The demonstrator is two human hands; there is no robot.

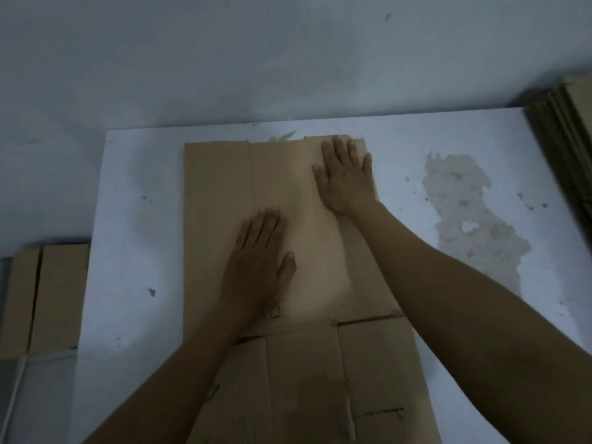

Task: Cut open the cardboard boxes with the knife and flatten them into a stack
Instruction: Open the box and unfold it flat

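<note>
Two hands pressed flat on a flattened cardboard box

Both palms are spread open with nothing gripped: the left hand [259,267] is laid on the middle of the flattened cardboard box [217,219], and the right hand [347,177] is planted further away, near the box's far right corner, fingers splayed. The box is stretched out flat on a white board [134,219], running from near the board's far edge back toward the camera, where its flaps and cut slits can be seen. A worn, stained patch [474,219] is visible on the board, off to the right of the box. More folded cardboard [41,299] is lying on the floor to the left of the board, and a stack of flattened boxes [567,139] is seen at the right edge. No knife can be made out in the dim light.
</note>
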